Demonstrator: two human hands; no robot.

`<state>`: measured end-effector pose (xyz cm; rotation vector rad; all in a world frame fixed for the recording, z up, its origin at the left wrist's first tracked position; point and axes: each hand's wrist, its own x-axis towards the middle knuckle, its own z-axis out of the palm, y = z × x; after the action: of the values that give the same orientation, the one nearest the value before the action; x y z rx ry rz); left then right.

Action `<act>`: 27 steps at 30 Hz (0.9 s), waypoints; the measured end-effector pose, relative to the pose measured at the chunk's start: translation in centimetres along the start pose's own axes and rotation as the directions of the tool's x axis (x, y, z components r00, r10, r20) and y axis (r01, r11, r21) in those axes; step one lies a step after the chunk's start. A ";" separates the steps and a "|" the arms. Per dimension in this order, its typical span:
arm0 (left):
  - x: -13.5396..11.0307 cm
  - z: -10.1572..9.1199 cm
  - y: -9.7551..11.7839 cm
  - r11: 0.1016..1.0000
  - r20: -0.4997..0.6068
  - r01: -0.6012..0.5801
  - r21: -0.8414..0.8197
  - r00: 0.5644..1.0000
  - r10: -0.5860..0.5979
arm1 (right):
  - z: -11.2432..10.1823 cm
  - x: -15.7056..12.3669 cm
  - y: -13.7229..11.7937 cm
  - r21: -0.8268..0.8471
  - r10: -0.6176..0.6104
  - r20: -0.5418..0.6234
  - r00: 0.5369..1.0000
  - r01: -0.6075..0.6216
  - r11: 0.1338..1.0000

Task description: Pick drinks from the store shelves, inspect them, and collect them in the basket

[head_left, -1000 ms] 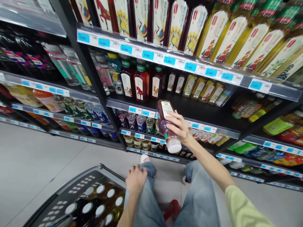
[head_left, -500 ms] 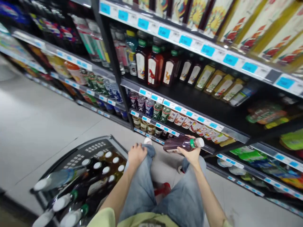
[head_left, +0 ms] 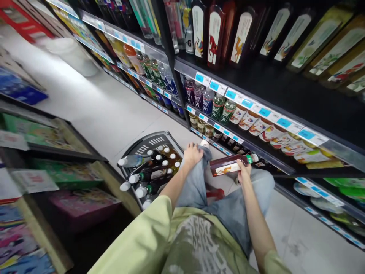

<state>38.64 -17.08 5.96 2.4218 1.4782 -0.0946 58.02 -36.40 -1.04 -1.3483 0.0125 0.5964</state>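
Observation:
My right hand [head_left: 244,172] is wrapped round the upper part of a dark red drink bottle [head_left: 224,164]. The bottle lies nearly level above my right knee, its white cap and green neck band pointing right and its camel label facing me. On my left knee rests my left hand [head_left: 193,153], holding nothing, fingers apart over the jeans. Left of that knee stands a grey shopping basket [head_left: 142,146] on the floor. Several white-capped bottles [head_left: 148,176] stand or lean inside it, some dark, some amber, one clear.
A drinks shelf [head_left: 182,64] runs along the front and right, holding tall bottles [head_left: 215,36] and small bottles [head_left: 218,106]. At the left stands a display rack [head_left: 85,152] with boxes. A red stool [head_left: 215,193] shows under my legs. A white bin [head_left: 71,55] is farther back.
The view has swung left and down. The bottle in my right hand has turned so its label faces me. My left hand stays on the knee.

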 end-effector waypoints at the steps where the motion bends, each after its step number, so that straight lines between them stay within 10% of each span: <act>1: -0.1 0.0 0.0 1.000 -0.011 -0.020 0.007 1.000 0.020 | 0.4 0.1 0.2 0.020 0.026 -0.015 1.000 -0.026 0.999; 5: -1.5 0.7 -0.7 0.950 -0.001 -0.309 0.042 0.951 0.309 | 2.0 0.0 0.8 0.110 0.110 -0.066 0.992 -0.102 0.989; 9: -2.8 1.5 -1.8 0.766 0.162 -0.643 -0.001 0.755 0.635 | 2.7 -0.3 0.5 0.210 0.223 -0.085 0.971 -0.201 0.957; 27: -2.3 2.5 -1.3 0.691 0.266 -0.723 -0.004 0.665 0.697 | 2.6 0.0 -0.8 0.438 0.241 0.209 0.948 -0.311 0.844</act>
<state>36.71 -19.18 3.80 2.7617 0.3406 -0.2902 57.50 -34.16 0.33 -0.8319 0.2238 0.8754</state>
